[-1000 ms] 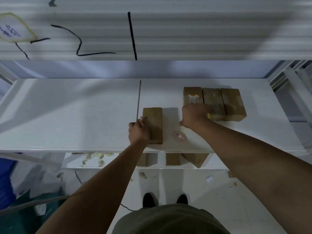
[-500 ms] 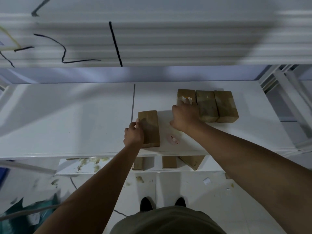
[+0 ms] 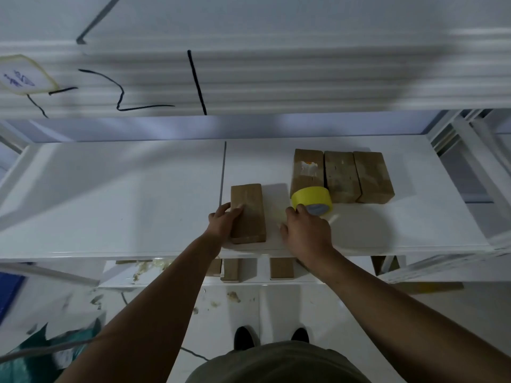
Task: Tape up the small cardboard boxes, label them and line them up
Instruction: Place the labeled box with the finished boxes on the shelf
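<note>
Head view: I am standing at a white shelf (image 3: 110,194) with both arms reaching forward over it.

Item 1. My left hand (image 3: 224,222) is gripping the single cardboard box (image 3: 247,214) along its left long edge, with the thumb lying up the side and the fingers curling onto the top face. This box is lying flat near the shelf's front edge. Its long axis is running toward 12 o'clock, just right of a dark seam in the shelf board.

Item 2. My right hand (image 3: 307,233) is clamping the yellow tape roll (image 3: 311,199) from its 6 o'clock side, with the fingers wrapping over the rim. The roll is sitting at 3 o'clock of the held box, apart from it, and tilting so that its core is facing me. It is overlapping the near end of the leftmost box of the row; I cannot tell whether the two are touching.

Item 3. A row of three boxes (image 3: 341,176) is lying side by side, flanks touching, at 1 o'clock of the held box. The leftmost is carrying a pale patch on top.

Item 4. More boxes on a lower shelf (image 3: 281,268) are showing at 6 o'clock, below the front edge. A pale label (image 3: 25,76) with unreadable blue writing is hanging at 10 o'clock.
</note>
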